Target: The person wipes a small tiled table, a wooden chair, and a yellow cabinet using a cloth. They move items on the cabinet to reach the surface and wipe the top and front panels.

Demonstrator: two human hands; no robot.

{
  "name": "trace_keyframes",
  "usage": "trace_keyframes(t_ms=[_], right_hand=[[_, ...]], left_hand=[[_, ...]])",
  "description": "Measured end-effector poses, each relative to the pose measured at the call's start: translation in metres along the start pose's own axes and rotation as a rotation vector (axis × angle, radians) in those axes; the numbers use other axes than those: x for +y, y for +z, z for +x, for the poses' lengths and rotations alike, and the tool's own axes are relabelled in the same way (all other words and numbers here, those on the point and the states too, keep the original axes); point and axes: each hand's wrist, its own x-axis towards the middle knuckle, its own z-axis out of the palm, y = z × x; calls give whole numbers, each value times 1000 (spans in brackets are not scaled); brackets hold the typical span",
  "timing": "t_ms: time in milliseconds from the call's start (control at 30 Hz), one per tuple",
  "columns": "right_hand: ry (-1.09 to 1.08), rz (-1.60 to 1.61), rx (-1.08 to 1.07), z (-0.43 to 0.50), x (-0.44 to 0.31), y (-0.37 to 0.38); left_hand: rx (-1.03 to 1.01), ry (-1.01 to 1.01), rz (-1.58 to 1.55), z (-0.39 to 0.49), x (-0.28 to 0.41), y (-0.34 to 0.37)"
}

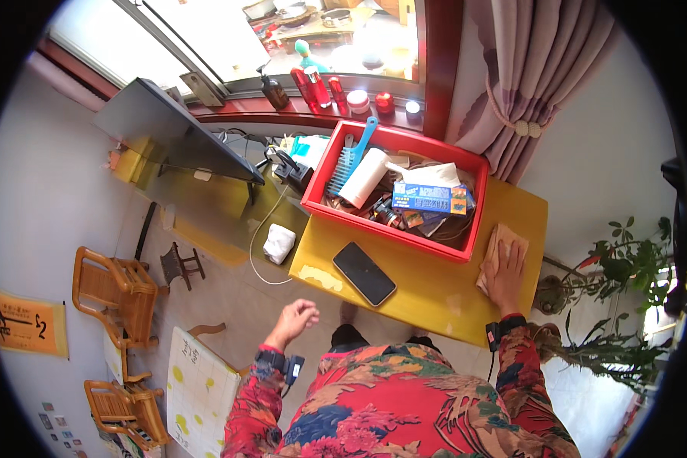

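Note:
My right hand (pixel 505 280) lies flat, holding a folded tan cloth (pixel 499 236) down against the right end of a yellow tabletop (pixel 423 286). My left hand (pixel 291 323) hangs in the air off the table's front left corner, empty, with its fingers loosely curled. Between the two hands a dark-screened smartphone (pixel 365 273) rests at a slant near the front edge. Behind it stands a red plastic box (pixel 389 230). Inside are a blue comb (pixel 353 156), a white cylindrical container (pixel 365 177), a printed blue carton (pixel 428 197) and tangled small items.
Left of the box are a black plug adapter (pixel 295 173), a white bundle (pixel 279 244) and a monitor (pixel 177 134). Bottles and jars (pixel 319 87) line the windowsill. A tied curtain (pixel 521 74) hangs at right, above potted plants (pixel 618 269). Wooden chairs (pixel 117 289) stand at left.

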Motion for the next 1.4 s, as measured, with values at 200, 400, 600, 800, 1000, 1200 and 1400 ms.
trace_keyframes(t_ms=[200,400,600,800,1000,1200,1400], right_hand=[[343,-130,-20,-91,-35,-9],[674,-259,25,-122,-104,19],[513,-163,23,-108,-159,29],[546,-130,-25,-104,-166,20],[514,-92,7,-103,-169,14],[453,-113,-7,-99,-164,13],[318,-57,20,-95,-138,4]], left_hand=[[-104,334,271,68,67,-31],[-232,669,696,95,116,-31],[-337,1158,1138,105,145,5],[-431,1291,1410,112,150,37],[-366,1264,1387,108,153,31],[-197,1161,1358,97,140,28],[-176,1138,1196,91,126,32]])
